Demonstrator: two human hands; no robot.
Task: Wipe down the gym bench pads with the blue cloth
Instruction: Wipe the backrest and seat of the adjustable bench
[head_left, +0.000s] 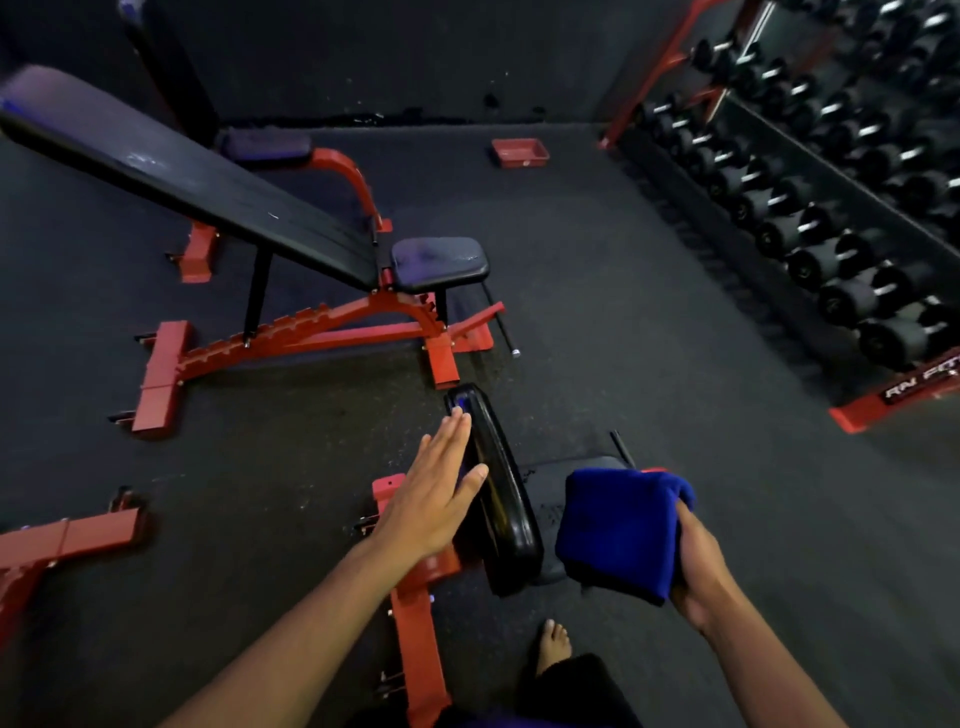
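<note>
A folded blue cloth is held in my right hand at the lower right, just above the seat pad of the near bench. My left hand is flat with fingers together, resting against the left side of the near bench's upright black back pad. A second bench stands further back, with a long inclined black back pad and a small black seat pad on a red frame.
A dumbbell rack runs along the right side. A red tray lies on the dark rubber floor near the back wall. Another red frame part sits at the left. My bare foot stands beside the near bench's red base.
</note>
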